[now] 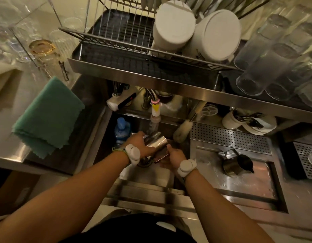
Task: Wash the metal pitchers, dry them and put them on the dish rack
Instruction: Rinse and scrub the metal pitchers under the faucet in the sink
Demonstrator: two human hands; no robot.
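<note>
The person's left hand (143,144) is wrapped around a metal pitcher (156,141), holding it tipped on its side under the stream falling from the faucet (154,104) at the back edge of the sink (106,137), apparently so the water runs over its wall. The right hand (175,157) sits just beside and below it, curled around something flat and dark that looks like a scrubbing pad, though blur keeps it from being identified; its place suggests it is ready to rub the pitcher. A second pitcher (237,163) stands on the wet steel drainboard (256,183) at the sink's right edge, probably waiting its turn. A folded green cloth (50,116) lies at the counter's left edge by the sink, handy for drying. The dish rack (120,50) on the shelf above has open space on its left side, where clean pitchers could go beside the white bowls (195,32).
</note>
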